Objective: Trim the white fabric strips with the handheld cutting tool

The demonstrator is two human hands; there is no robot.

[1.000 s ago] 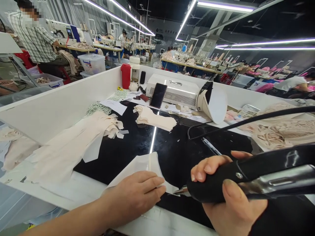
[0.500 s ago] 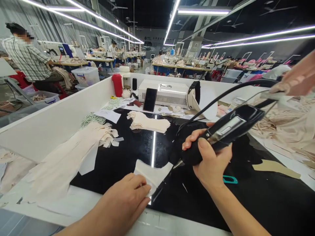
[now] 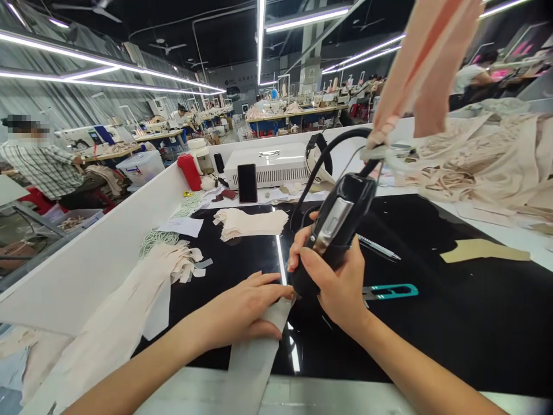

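My right hand (image 3: 337,282) is wrapped round a black corded hand tool (image 3: 343,207) with a silver lever on its body. The tool slants down to the left, and its tip is near the edge of a pale fabric strip (image 3: 254,363). My left hand (image 3: 246,308) lies over that strip with its fingers spread, the fingertips close to the tool's tip. Part of the strip is hidden under my palm. From the tool's cord end hang pink fabric strips (image 3: 423,75), tied on and blurred.
Teal-handled snips (image 3: 393,291) and a pen (image 3: 380,248) lie right of the tool. A stack of cream pieces (image 3: 250,223) is ahead, long fabric strips (image 3: 121,305) at left. A phone (image 3: 247,183) leans on a white box (image 3: 265,164). Fabric heaps (image 3: 488,155) fill the right.
The tool has turned more upright and shifted left toward my left hand. My left fingers have spread flat, and the pale strip has been turned, now running toward me. The head view has swung right.
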